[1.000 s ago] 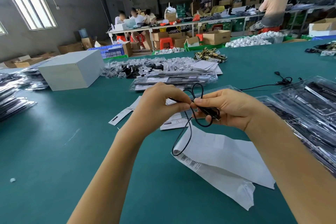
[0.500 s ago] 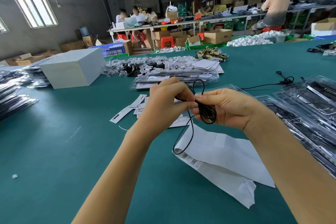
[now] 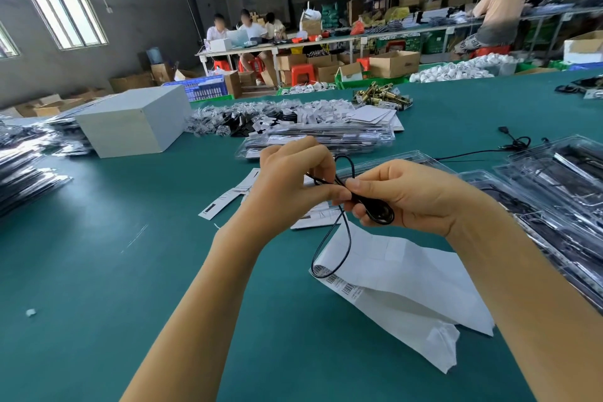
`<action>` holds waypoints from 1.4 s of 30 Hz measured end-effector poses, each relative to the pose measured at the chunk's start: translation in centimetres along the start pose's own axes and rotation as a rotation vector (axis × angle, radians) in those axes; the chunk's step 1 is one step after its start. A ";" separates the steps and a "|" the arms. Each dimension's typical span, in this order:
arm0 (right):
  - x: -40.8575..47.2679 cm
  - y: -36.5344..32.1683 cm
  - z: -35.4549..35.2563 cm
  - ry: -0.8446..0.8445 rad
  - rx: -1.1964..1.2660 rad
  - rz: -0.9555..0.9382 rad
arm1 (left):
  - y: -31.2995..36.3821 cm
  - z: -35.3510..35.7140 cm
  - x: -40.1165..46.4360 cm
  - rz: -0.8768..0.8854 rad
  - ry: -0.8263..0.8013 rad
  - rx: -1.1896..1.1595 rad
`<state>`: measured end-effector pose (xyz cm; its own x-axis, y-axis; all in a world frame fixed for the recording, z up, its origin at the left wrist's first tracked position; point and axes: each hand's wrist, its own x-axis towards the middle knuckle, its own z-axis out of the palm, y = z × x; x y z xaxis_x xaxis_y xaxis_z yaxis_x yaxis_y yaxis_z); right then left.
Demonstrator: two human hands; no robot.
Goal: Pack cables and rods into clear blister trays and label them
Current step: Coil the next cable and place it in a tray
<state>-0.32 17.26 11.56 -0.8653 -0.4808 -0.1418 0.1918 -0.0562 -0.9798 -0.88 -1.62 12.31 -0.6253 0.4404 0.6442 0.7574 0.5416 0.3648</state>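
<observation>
Both bare forearms are extended from the lower edge toward the frame's centre. The left hand (image 3: 290,186) is curled, fingertips pinched together. The right hand (image 3: 408,202) is closed, its fingers folded inward toward the left.

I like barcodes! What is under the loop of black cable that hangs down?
The black cable loop hangs over white label sheets with barcodes, on the green table. Both hands hold it above. What lies beneath the sheets is covered.

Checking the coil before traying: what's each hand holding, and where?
Both hold the black cable. The right hand grips its coiled bundle; the left hand pinches a strand beside it. A loop hangs free below.
</observation>
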 end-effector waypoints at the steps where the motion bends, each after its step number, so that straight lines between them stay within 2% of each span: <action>1: 0.0 0.0 0.0 -0.026 -0.007 0.000 | -0.1 -0.1 0.0 0.013 -0.011 0.009; 12: -0.7 -0.3 -0.6 -0.149 -0.279 0.022 | -0.6 0.1 -0.2 0.082 -0.020 0.146; 16: -0.6 -0.2 -1.2 -0.147 -0.424 0.027 | -0.7 0.3 -0.3 0.044 -0.083 0.139; 19: -1.0 -0.1 -1.9 -0.208 -0.448 0.040 | -0.8 -0.1 -0.2 -0.016 -0.104 0.099; 22: -0.9 0.3 -2.7 -0.220 -0.343 0.002 | -1.1 -0.8 -0.2 -0.058 -0.116 -0.043; 26: -0.3 0.7 -3.5 -0.192 0.029 -0.086 | -1.8 -1.2 -0.3 -0.152 -0.124 -0.132; 31: 0.4 1.1 -3.3 -0.251 0.437 -0.204 | -2.5 -0.7 -0.5 -0.348 -0.040 -0.269; 34: 0.8 1.2 -3.2 -0.171 0.612 -0.254 | -2.6 0.0 -0.5 -0.452 -0.009 -0.432; 36: 1.1 1.1 -3.1 -0.061 0.622 -0.270 | -2.5 0.8 -0.4 -0.526 0.079 -0.563; 38: 1.6 1.2 -2.9 0.053 0.572 -0.255 | -2.2 1.9 -0.2 -0.547 0.161 -0.580; 42: 2.4 1.7 -1.6 0.233 0.386 -0.252 | -1.1 4.2 -0.3 -0.548 0.215 -0.575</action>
<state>-2.88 17.41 9.36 -0.9784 -0.2054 0.0214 0.0828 -0.4854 -0.8704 -2.35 0.67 8.87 -0.9290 0.0419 0.3678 0.3696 0.1630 0.9148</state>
